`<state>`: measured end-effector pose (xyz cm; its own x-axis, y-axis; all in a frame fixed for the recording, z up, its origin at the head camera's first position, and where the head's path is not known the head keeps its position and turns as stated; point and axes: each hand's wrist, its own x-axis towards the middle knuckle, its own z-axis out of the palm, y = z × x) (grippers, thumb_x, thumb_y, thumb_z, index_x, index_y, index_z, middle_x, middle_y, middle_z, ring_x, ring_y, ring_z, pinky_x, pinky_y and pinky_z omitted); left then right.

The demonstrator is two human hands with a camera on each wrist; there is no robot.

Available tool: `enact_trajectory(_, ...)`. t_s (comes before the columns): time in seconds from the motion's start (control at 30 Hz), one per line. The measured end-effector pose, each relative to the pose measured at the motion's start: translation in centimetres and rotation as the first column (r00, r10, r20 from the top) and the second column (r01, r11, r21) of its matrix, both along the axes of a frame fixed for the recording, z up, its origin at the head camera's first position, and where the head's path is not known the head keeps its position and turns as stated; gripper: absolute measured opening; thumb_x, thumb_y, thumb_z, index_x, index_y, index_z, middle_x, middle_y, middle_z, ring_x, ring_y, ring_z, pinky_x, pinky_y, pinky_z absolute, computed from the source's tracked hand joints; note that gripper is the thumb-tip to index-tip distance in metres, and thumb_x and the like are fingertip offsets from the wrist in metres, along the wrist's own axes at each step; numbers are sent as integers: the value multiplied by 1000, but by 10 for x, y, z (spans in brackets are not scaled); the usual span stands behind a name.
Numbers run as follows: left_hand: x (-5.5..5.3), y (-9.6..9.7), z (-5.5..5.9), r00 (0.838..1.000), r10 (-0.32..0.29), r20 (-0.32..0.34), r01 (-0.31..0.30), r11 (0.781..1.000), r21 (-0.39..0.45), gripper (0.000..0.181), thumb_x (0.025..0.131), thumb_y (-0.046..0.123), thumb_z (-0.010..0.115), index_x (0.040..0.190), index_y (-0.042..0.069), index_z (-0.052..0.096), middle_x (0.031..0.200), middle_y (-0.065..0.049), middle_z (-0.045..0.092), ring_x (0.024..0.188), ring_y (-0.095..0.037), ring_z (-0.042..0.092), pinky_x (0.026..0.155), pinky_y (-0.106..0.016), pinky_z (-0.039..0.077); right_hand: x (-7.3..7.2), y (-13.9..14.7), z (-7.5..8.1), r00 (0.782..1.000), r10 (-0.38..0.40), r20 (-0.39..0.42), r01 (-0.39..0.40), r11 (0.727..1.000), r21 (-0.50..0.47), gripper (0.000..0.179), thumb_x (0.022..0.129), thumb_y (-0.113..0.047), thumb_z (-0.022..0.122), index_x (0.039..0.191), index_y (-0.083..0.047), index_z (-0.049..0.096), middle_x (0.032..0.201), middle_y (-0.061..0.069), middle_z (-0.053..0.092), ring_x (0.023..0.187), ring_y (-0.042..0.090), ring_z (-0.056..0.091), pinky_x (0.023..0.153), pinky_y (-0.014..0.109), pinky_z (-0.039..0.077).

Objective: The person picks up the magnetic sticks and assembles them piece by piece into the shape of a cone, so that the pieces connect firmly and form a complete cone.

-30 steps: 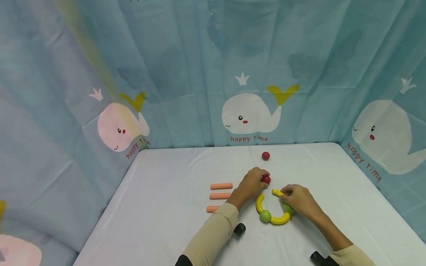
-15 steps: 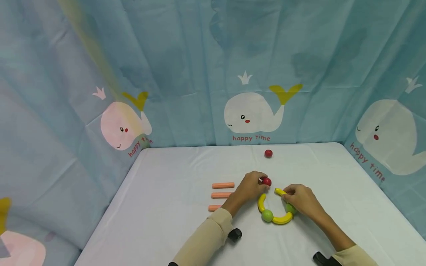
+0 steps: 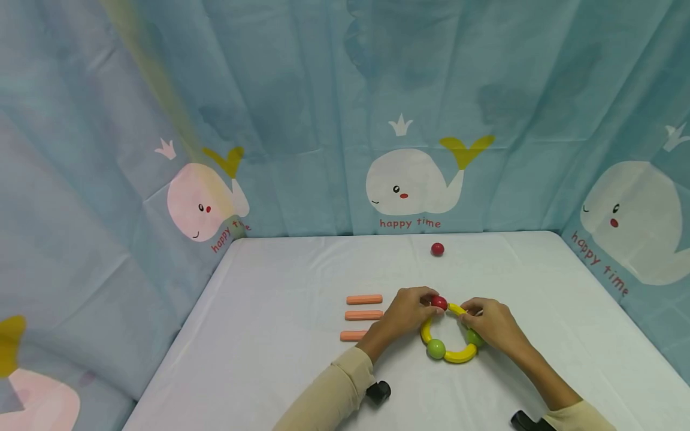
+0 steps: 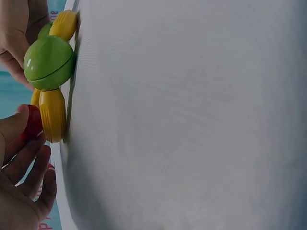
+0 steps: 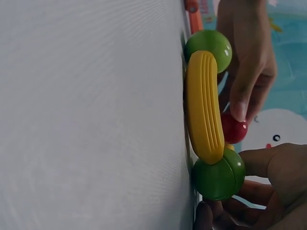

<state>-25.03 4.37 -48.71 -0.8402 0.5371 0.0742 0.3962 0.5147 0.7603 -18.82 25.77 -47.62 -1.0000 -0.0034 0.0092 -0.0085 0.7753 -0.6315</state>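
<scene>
My left hand (image 3: 406,311) pinches a glossy red ball (image 3: 439,303) between thumb and fingers. The ball is right at the end of a yellow curved bar (image 3: 456,309), which my right hand (image 3: 495,324) pinches. That bar is part of a ring on the table, with a green ball (image 3: 474,336) partly under the right hand. From there run a grooved yellow curved bar (image 5: 203,105), a second green ball (image 3: 435,349) and another yellow curved bar (image 3: 426,332) on the left. In the left wrist view, the red ball (image 4: 33,122) is partly hidden behind that left bar.
Another red ball (image 3: 438,249) lies near the back edge of the white-covered table (image 3: 269,359). Three orange grooved sticks (image 3: 364,299) lie in a stack of rows left of the ring, the nearest partly covered by my left forearm. Blue whale-print curtains (image 3: 302,179) surround the table.
My left hand has brought the red ball toward me and slightly right, into the ring's gap beside the right-hand yellow bar. My right hand keeps its grip nearly in place.
</scene>
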Motion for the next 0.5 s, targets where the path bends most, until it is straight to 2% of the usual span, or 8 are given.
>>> enact_trajectory(0.17,2,-1,-1,999,-13,-37,13,1000,-11,36,101,30,75,134,16,72,123,6,75,114,-5,66,96,-18,53,0,0,-1,1000,12,-1,-12,1000,-11,26,96,-12,76,116,5,74,98,9,73,86,22,64,73,33,59)
enact_trajectory(0.33,3,-1,-1,999,-12,-37,12,1000,-13,39,100,32,76,135,16,72,125,5,74,115,-6,66,97,-20,53,-1,0,-1,1000,10,3,-10,1000,-10,26,96,-11,76,116,5,74,97,9,72,84,21,62,72,32,58)
enact_trajectory(0.5,4,-1,-1,1000,11,-29,-12,1000,-23,44,99,31,77,138,12,70,124,1,74,109,-8,67,92,-18,54,-1,0,0,1000,14,-7,-14,1000,-2,26,95,-10,76,115,5,75,97,9,73,84,21,62,72,32,58)
